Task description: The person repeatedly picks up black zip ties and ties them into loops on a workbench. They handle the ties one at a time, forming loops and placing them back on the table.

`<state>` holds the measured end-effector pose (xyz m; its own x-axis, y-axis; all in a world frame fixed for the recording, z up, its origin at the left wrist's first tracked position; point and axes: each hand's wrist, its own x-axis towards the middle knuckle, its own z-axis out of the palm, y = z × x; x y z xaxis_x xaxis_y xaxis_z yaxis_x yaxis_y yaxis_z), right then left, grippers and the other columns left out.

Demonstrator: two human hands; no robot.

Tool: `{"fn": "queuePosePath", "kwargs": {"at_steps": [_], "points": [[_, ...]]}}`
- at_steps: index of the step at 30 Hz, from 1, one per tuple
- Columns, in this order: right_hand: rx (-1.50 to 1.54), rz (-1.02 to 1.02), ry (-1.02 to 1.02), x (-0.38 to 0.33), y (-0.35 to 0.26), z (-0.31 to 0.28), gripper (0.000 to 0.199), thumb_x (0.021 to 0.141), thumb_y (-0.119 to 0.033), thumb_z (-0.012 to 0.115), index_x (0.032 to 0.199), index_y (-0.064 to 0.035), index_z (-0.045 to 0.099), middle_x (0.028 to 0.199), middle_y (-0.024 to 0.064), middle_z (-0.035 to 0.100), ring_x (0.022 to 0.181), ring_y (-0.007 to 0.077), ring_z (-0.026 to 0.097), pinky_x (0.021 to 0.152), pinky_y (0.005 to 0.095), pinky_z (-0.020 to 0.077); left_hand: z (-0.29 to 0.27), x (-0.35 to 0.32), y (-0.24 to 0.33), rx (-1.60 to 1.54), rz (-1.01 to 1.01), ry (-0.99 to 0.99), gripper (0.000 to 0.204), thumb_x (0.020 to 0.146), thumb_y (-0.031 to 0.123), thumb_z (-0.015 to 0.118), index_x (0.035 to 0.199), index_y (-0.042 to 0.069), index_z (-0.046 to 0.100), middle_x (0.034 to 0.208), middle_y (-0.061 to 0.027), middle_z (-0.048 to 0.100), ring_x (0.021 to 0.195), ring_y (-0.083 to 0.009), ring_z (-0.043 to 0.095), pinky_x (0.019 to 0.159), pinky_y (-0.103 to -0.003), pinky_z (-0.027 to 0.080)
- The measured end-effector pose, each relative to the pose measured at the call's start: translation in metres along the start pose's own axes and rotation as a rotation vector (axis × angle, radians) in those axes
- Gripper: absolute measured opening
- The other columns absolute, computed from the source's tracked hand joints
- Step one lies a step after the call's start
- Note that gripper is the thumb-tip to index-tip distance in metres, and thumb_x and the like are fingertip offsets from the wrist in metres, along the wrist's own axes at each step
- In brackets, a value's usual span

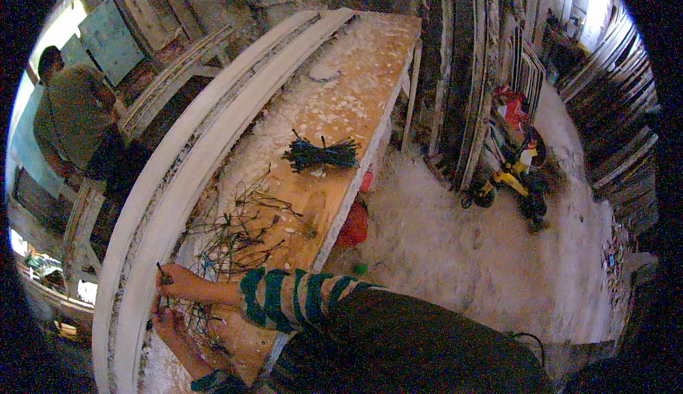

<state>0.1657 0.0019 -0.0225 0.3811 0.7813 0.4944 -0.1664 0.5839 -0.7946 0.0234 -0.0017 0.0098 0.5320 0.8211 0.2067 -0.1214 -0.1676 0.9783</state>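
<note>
My right hand [179, 282], below a striped sleeve, is closed at the inner edge of a long curved pale molding [235, 92]. A short dark end pokes out above its fingers, seemingly one of the thin dark strands. Just below it, my left hand [168, 323] has its fingers bent together against the same edge; a small dark bit shows at the fingertips, too small to name. Beside the hands lies a loose tangle of thin dark strands [238, 241] on the wooden tabletop [331, 195]. Farther along rests a bundle of dark strands [322, 153], gathered at its middle.
Pale flakes and dust cover much of the tabletop. A red object [353, 225] sits below the table's right edge. A yellow and black machine [512, 177] stands on the dusty floor, near stacked boards [462, 74]. Another person [75, 116] stands at the left.
</note>
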Motion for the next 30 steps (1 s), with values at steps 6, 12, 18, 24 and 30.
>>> {"fn": "queuePosePath", "kwargs": {"at_steps": [6,12,18,24,30], "points": [[-0.092,0.020,-0.054,0.001,-0.002,-0.002,0.020,0.072,-0.019,0.064,0.077,-0.0025,0.054,0.067,0.0050,0.058,0.061,0.0130,0.054,0.057,0.0285,0.0448,-0.003,0.004,-0.016,-0.056,0.042,0.151,0.032,0.080,0.011,0.059,0.110,0.005,0.049,0.100,-0.0035,0.054,0.079,-0.0094,0.050,0.063,-0.021,0.043],[-0.097,-0.053,-0.090,0.001,-0.002,0.000,0.019,0.069,-0.017,0.067,0.076,-0.0023,0.056,0.069,0.0047,0.060,0.064,0.0124,0.054,0.060,0.0285,0.0450,0.001,0.000,-0.006,-0.026,-0.008,0.234,0.031,0.081,0.010,0.057,0.110,0.004,0.049,0.104,-0.0037,0.054,0.083,-0.0092,0.051,0.064,-0.020,0.042],[-0.039,-0.020,-0.110,-0.002,-0.013,-0.001,0.016,0.069,-0.012,0.067,0.076,-0.0027,0.056,0.069,0.0039,0.060,0.065,0.0119,0.054,0.060,0.0276,0.0448,0.007,0.001,-0.004,0.043,0.030,0.184,0.032,0.082,0.013,0.055,0.112,0.004,0.049,0.105,-0.0036,0.054,0.072,-0.0068,0.048,0.058,-0.018,0.039],[0.020,0.055,-0.120,-0.003,-0.015,0.003,0.014,0.069,-0.008,0.065,0.077,-0.0026,0.056,0.069,0.0037,0.059,0.065,0.0115,0.054,0.060,0.0263,0.0449,0.008,0.000,-0.004,0.129,0.004,0.264,0.028,0.082,0.019,0.056,0.107,0.005,0.054,0.081,0.0004,0.054,0.060,-0.0055,0.042,0.051,-0.018,0.035],[0.193,0.046,-0.089,0.000,-0.012,0.003,0.013,0.072,-0.010,0.064,0.081,-0.0033,0.058,0.071,0.0024,0.060,0.066,0.0106,0.054,0.060,0.0248,0.0444,-0.019,0.014,-0.023,0.073,0.022,0.365,0.025,0.083,0.025,0.056,0.099,0.006,0.058,0.067,0.0032,0.049,0.057,-0.0057,0.041,0.048,-0.018,0.032]]}}
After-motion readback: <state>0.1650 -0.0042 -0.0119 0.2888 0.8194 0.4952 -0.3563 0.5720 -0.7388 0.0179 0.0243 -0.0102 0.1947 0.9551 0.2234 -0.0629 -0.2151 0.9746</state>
